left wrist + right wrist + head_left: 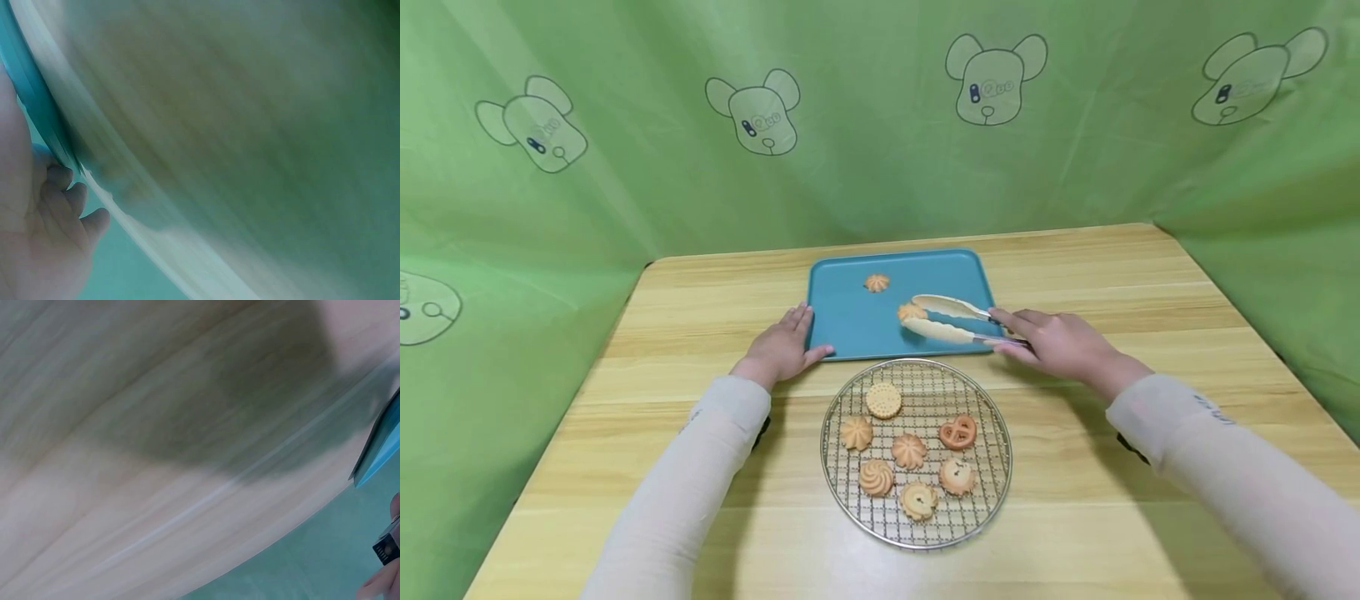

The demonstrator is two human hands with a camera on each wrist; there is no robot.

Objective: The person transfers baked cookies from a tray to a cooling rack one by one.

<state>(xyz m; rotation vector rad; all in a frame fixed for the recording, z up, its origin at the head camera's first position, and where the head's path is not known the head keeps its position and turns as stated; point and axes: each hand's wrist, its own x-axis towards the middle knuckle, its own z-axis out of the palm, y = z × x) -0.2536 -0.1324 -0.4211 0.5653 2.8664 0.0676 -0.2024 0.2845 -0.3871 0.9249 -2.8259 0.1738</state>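
My left hand (780, 343) rests at the near left corner of a blue tray (850, 325), thumb at its front rim and fingers along its left side. In the left wrist view its fingers lie beside the tray's edge. My right hand (1060, 343) holds food tongs (951, 333) with cream-coloured tips over the tray's right part. A flower-shaped cookie (911, 312) sits at the tips, partly covered by the nearer one; whether it is lifted, I cannot tell. Another flower-shaped cookie (876, 282) lies farther back on the tray.
A round wire rack (917, 377) stands in front of the tray. On it lie several cookies, among them a pretzel-shaped cookie (958, 432) and a round dotted cookie (883, 401). The wooden table (700, 308) ends at a green curtain (865, 192).
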